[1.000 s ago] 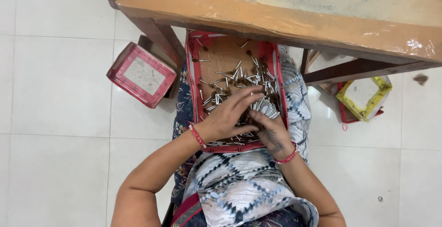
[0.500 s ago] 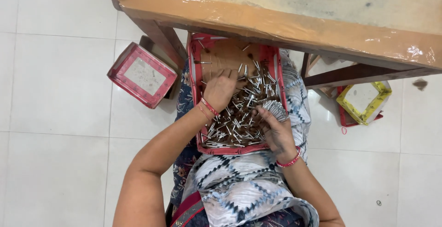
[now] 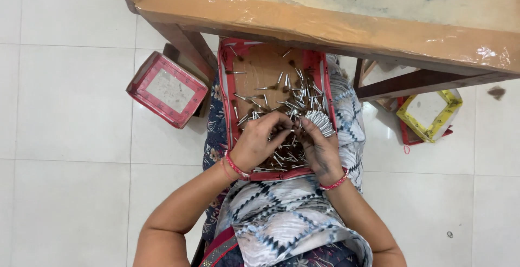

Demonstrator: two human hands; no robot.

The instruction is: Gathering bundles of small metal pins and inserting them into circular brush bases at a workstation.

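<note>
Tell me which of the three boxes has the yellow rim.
The box on the floor at the right, beneath the table's edge. The floor box at the left and the lap box have red rims.

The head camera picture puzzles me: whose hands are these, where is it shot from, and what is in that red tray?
There is no machine here. A person wears a camera on the head, so the view looks straight down at their own lap and two bare hands. A shallow red-rimmed cardboard tray rests on the lap, under the edge of a wooden table. It holds many small silvery metal pins with dark tips. The right hand grips a fanned bundle of those pins. The left hand meets it, fingers among the loose pins. On the white tiled floor sit a red box and a yellow-edged box.
</note>
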